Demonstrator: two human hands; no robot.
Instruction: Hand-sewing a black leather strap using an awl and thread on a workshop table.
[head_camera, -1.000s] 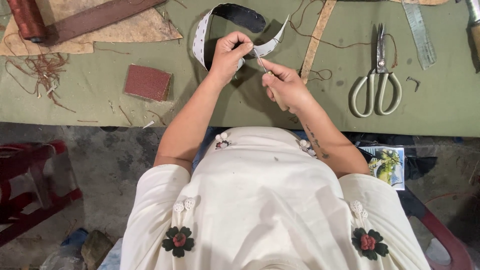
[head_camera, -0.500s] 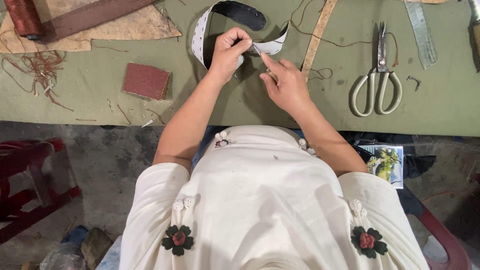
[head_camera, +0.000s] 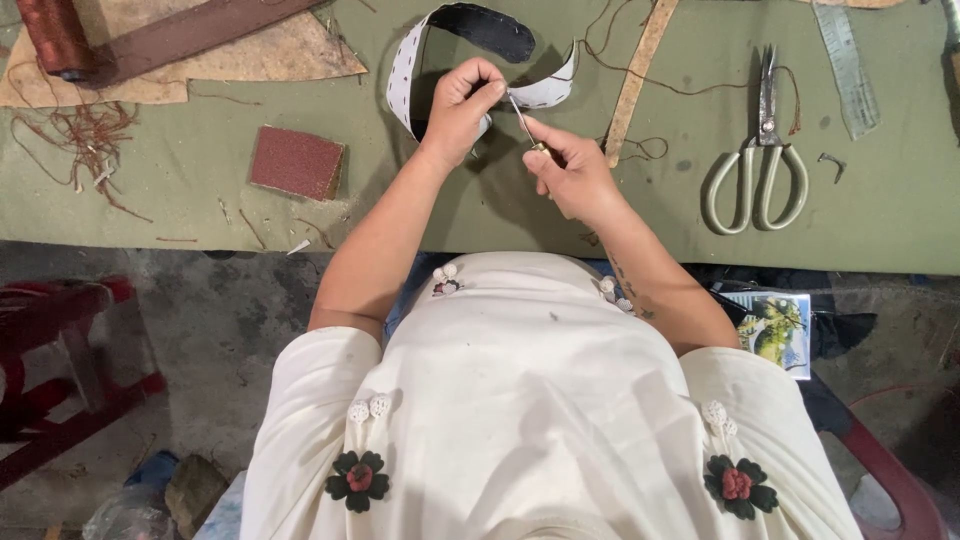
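Looking down from a head-worn camera, a person in a cream top is working at a green cloth-covered table (head_camera: 200, 215). The left hand (head_camera: 462, 105) is pinching a curved leather strap (head_camera: 470, 25), its fingers closed tight on the strap's near edge. The strap is looping up off the table in an arch, pale and dotted with stitch holes on its inner face, dark on its outer face; its long axis is running left to right across the far side of the table. The right hand (head_camera: 568, 172) is gripping a thin metal awl (head_camera: 520, 115), fingers folded narrowly around the handle. The awl is slanting up and to the left, its tip meeting the strap just beside the left fingertips.

No containers are showing on the table. A red-brown block (head_camera: 297, 162) is lying to the left of the arms. Pale-handled scissors (head_camera: 757, 170) are lying well to the right, blades pointing away from the person. A spool of brown thread (head_camera: 55, 38) is sitting at the far left corner, with loose thread scraps (head_camera: 85, 135) near it. A tan strip (head_camera: 640, 70) is lying just right of the strap.
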